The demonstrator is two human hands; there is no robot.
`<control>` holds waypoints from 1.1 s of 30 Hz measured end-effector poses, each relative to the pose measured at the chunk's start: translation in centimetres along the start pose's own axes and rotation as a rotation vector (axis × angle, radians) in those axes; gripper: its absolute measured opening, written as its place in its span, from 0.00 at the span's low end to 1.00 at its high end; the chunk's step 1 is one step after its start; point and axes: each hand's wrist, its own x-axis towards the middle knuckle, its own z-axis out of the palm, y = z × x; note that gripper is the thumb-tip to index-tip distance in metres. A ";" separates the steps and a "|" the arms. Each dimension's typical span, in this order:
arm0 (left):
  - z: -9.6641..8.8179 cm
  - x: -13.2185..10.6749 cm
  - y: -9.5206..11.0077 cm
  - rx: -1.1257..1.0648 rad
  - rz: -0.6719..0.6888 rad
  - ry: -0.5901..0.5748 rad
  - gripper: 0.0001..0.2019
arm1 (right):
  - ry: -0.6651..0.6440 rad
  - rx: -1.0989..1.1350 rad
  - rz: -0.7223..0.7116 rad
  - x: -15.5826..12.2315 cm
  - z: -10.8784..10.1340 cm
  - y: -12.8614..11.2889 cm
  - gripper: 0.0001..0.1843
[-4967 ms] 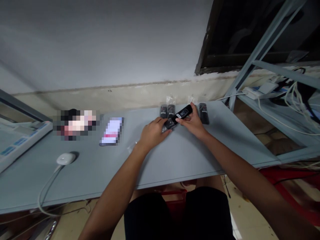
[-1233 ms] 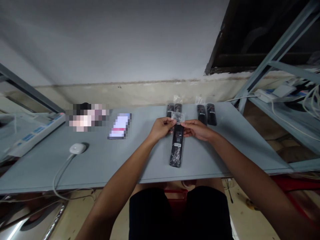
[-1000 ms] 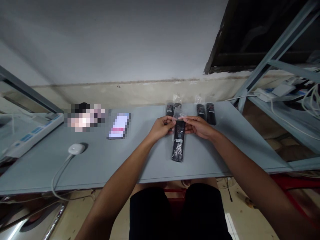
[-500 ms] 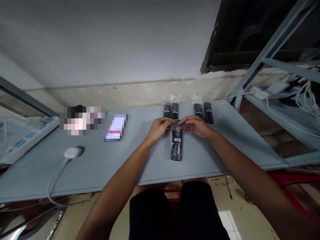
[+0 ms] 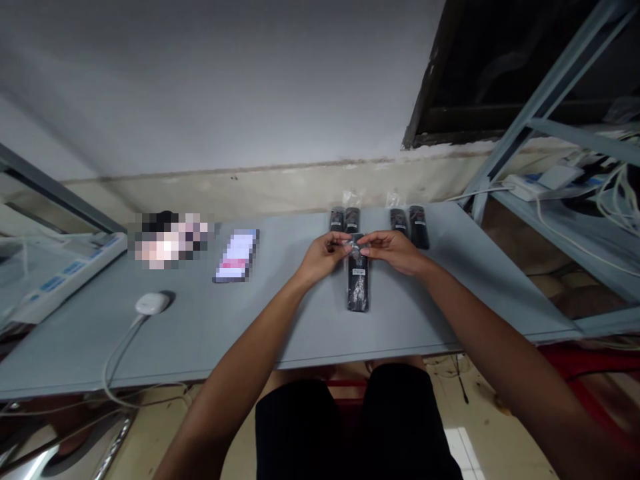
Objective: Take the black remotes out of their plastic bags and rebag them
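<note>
A black remote control (image 5: 358, 290) in a clear plastic bag, with a small white label, lies upright in front of me on the table. My left hand (image 5: 325, 257) pinches the bag's upper end from the left. From the right, the thumb and fingers of my right hand (image 5: 393, 252) close on that same end. My fingertips almost meet there and partly cover the top of the bag. Just behind my left hand lie two more bagged remotes (image 5: 352, 219), their lower ends hidden. Behind my right hand are another two remotes (image 5: 419, 228), side by side.
On the grey table (image 5: 295, 327), a phone (image 5: 236, 257) with a lit screen lies to the left, beside a blurred-out patch. Nearer me sits a white charger (image 5: 152, 304) with its cable. Power strips (image 5: 75, 267) and a metal shelf frame (image 5: 543, 100) flank the table.
The fingers of both hands have shifted on the bag's top end, thumbs now drawn over it. The view has moved slightly; the other remotes lie as before.
</note>
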 end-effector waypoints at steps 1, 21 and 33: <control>0.0 0.0 0.0 -0.022 -0.005 0.001 0.19 | -0.011 0.000 -0.007 0.0 0.0 0.0 0.20; 0.7 0.2 -1.0 0.064 -0.040 0.042 0.21 | -0.030 0.047 0.076 -0.2 0.1 0.2 0.23; 1.9 2.8 -1.0 0.215 0.040 0.166 0.22 | 0.361 0.125 -0.047 0.4 -1.1 -1.8 0.19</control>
